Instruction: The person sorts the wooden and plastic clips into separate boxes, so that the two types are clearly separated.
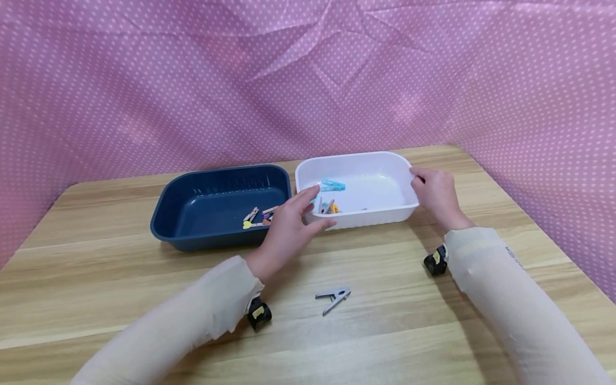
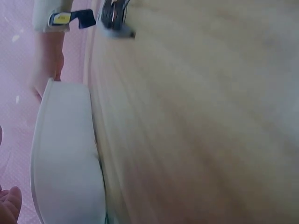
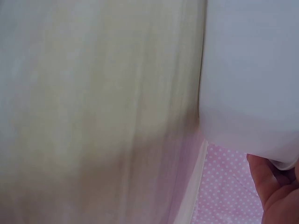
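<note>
My right hand [image 1: 437, 195] grips the right end of a white plastic basin [image 1: 366, 218], its thumb and fingers pinching the rim. In the right wrist view, that hand [image 3: 275, 200] is at the corner of the basin's wall [image 3: 252, 79]. Over the basin's near left corner, my left hand [image 1: 289, 227] spreads its fingers, with nothing visible in its grasp; whether it touches the rim, I cannot tell. Inside the white basin lie light blue clothespins [image 1: 333, 185], a grey metal clip [image 1: 325, 207] and a yellow-orange clip [image 1: 335, 209].
Left of the white basin stands a navy basin [image 1: 202, 214] with small wooden clothespins [image 1: 251, 214], one bearing a yellow heart [image 1: 247, 224]. A grey metal clip [image 1: 335, 298] lies on the wooden table [image 1: 385, 331] between my forearms. A pink dotted cloth [image 1: 289, 80] hangs behind.
</note>
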`<state>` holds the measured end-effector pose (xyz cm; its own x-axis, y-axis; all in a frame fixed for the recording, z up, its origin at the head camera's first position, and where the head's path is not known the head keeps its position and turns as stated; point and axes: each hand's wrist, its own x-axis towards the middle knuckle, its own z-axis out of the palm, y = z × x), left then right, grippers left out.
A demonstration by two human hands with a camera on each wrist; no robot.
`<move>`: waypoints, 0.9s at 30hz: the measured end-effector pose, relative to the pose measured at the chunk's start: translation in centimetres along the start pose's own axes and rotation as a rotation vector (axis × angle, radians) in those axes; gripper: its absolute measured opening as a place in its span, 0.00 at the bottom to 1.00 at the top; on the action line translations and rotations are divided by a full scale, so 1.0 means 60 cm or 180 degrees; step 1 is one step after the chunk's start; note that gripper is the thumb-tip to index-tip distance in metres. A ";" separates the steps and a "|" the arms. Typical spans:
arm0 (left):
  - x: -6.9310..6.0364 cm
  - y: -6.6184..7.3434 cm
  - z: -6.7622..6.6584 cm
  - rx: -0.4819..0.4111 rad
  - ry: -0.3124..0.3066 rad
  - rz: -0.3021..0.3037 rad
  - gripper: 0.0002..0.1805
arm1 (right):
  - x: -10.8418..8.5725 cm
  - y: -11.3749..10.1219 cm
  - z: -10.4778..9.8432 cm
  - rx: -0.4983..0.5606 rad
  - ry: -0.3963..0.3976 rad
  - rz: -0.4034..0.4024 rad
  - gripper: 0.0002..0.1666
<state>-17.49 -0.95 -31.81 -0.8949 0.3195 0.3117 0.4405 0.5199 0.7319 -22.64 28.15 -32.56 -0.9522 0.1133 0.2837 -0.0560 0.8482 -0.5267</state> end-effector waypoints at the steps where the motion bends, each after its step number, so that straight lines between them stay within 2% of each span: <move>1: -0.004 0.001 0.000 -0.0013 -0.0023 -0.0009 0.37 | 0.000 0.000 0.000 -0.0004 0.0008 -0.0011 0.20; 7: -0.025 0.007 -0.002 -0.0040 -0.0183 -0.0056 0.38 | 0.001 0.001 0.001 -0.0018 0.0065 -0.0058 0.20; 11: -0.031 0.009 -0.001 -0.0074 -0.0287 0.0033 0.39 | 0.001 0.001 0.000 -0.0015 0.0072 -0.0046 0.20; 13: -0.034 0.009 -0.002 -0.0167 -0.0429 0.0083 0.39 | 0.001 0.002 0.000 -0.0021 0.0075 -0.0048 0.20; 16: -0.038 0.007 -0.002 -0.0378 -0.0745 0.0137 0.40 | 0.001 0.002 0.000 -0.0009 0.0081 -0.0055 0.20; 20: -0.046 0.005 -0.003 -0.0563 -0.1144 0.0091 0.40 | 0.001 0.001 0.000 0.0022 0.0060 -0.0049 0.20; 27: -0.055 -0.001 -0.005 -0.0700 -0.1536 -0.0049 0.37 | 0.000 0.002 0.000 0.0018 0.0049 -0.0014 0.20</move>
<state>-14.57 -2.26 -32.71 -0.7434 0.6684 0.0234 0.3557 0.3655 0.8602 -22.68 28.23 -32.63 -0.9472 0.1175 0.2983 -0.0620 0.8457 -0.5300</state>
